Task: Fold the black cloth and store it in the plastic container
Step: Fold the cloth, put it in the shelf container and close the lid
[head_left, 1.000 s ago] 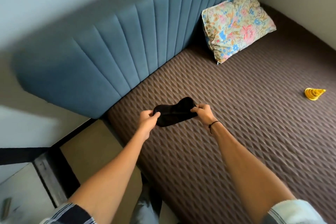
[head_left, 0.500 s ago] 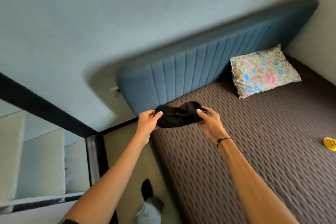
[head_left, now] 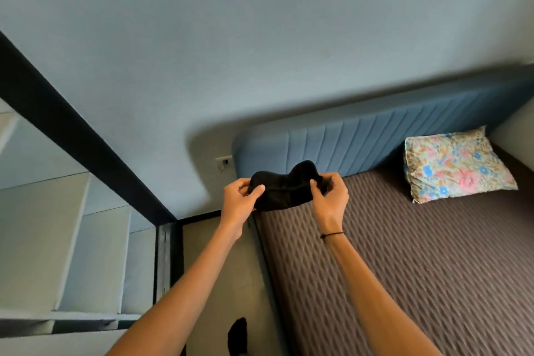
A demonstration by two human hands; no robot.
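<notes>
Black cloth (head_left: 284,192) small, soft, light, limp; bunched between hands. Left hand (head_left: 239,201) pinches 9 o'clock end, right hand (head_left: 329,196) pinches 3 o'clock end. Best hold: outer edges.

cloth (head_left: 284,189) between both hands, bed (head_left: 419,269) right, pillow (head_left: 456,165) against headboard (head_left: 375,139)
</notes>
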